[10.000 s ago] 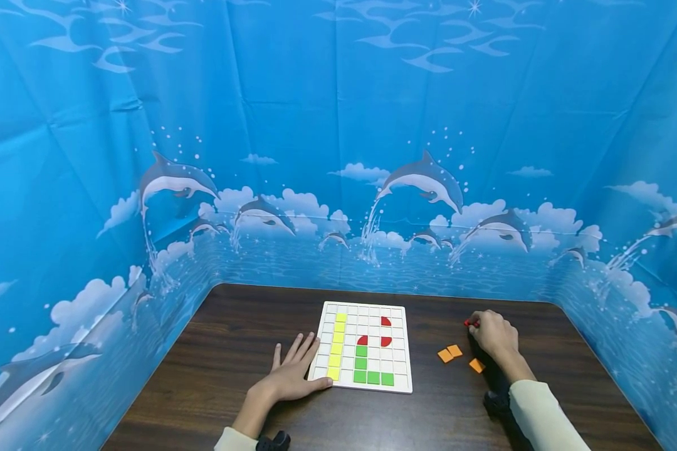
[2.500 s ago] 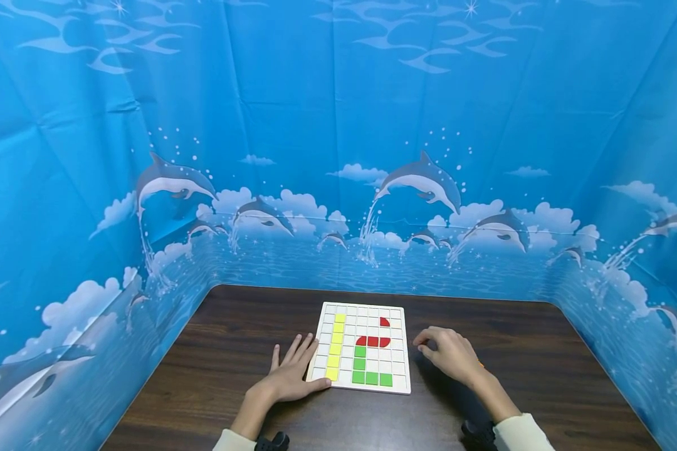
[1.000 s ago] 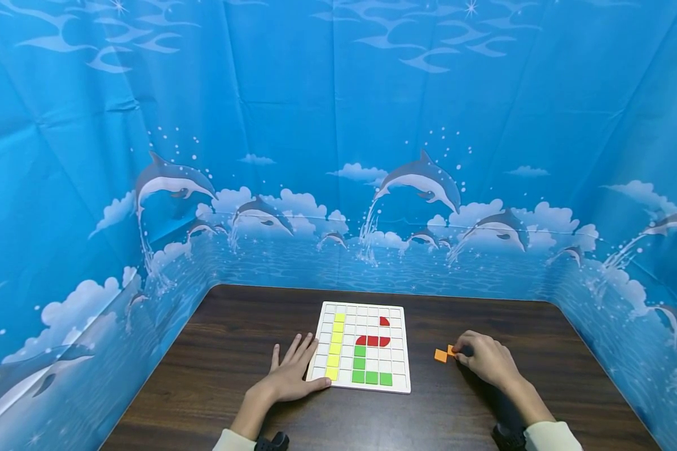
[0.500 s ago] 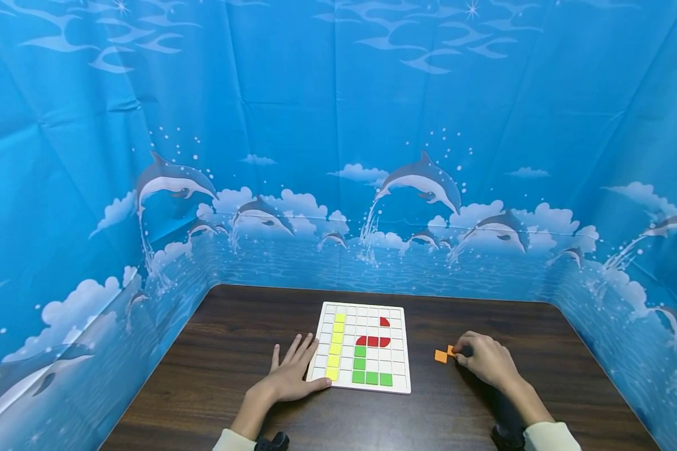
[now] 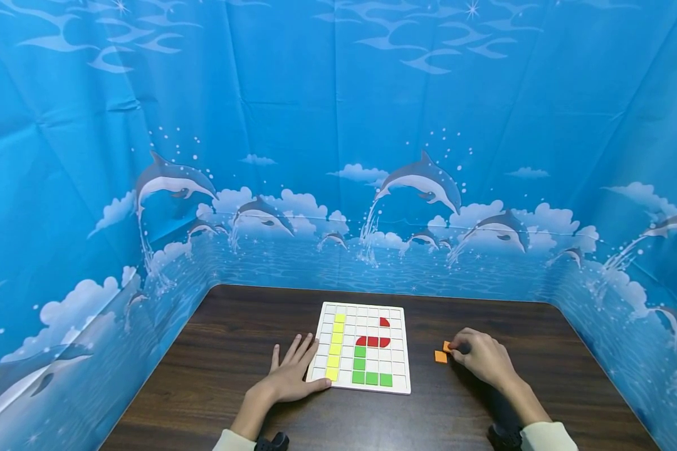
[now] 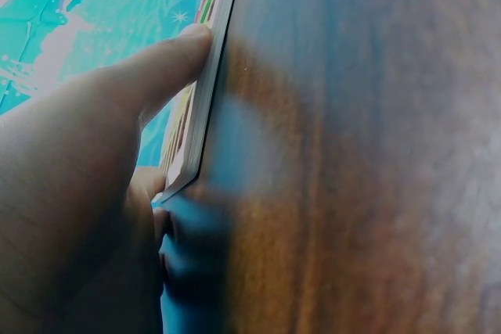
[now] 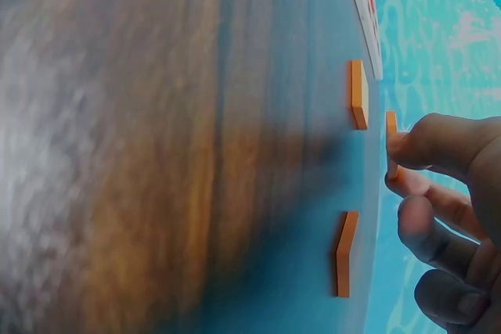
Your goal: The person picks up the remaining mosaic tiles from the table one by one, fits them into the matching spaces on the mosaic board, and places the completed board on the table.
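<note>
Red square (image 5: 373, 342) since seated on the board (image 5: 373, 354). Right hand (image 5: 487, 358) now pinches an orange tile (image 5: 447, 346), between board and the desk's (image 5: 338, 419) right edge. Left hand (image 5: 289, 378): fingers spread, thumb on board. Work apparently passes to orange.

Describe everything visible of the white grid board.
The white grid board is a thin, roughly square panel, divided into cells by fine lines; its material is hard to tell. It lies flat on the dark wood-look table. Yellow tiles form a column toward its left, green tiles an L, and red tiles a short row with rounded ends atop the L; one quarter-round red tile sits apart, farther back. The left hand's thumb touches its near edge by the left corner.
</note>
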`<move>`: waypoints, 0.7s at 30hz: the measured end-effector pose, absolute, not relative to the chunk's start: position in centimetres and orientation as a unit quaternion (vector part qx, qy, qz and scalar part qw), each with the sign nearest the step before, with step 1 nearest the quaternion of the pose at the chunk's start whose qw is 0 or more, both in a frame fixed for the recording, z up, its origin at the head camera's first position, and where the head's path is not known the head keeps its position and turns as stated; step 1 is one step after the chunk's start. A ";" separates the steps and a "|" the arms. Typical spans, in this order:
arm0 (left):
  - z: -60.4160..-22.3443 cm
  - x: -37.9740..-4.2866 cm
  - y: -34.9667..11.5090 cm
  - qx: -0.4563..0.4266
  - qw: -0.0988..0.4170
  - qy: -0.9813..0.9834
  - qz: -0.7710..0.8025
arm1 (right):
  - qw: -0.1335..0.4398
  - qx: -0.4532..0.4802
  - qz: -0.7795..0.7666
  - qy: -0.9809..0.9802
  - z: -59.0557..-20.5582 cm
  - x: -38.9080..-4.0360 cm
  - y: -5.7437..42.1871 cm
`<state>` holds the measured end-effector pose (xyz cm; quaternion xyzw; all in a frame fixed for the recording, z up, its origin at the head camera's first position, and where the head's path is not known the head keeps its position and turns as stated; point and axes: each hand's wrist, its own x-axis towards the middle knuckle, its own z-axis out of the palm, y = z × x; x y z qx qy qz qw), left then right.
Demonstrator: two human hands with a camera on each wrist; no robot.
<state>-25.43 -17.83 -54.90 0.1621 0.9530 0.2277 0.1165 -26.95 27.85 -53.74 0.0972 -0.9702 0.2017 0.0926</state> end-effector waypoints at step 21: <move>-55.4 -25.6 -17.8 0.159 0.109 0.957 0.218 | 0.125 0.125 0.221 -0.959 -52.2 -27.9 24.3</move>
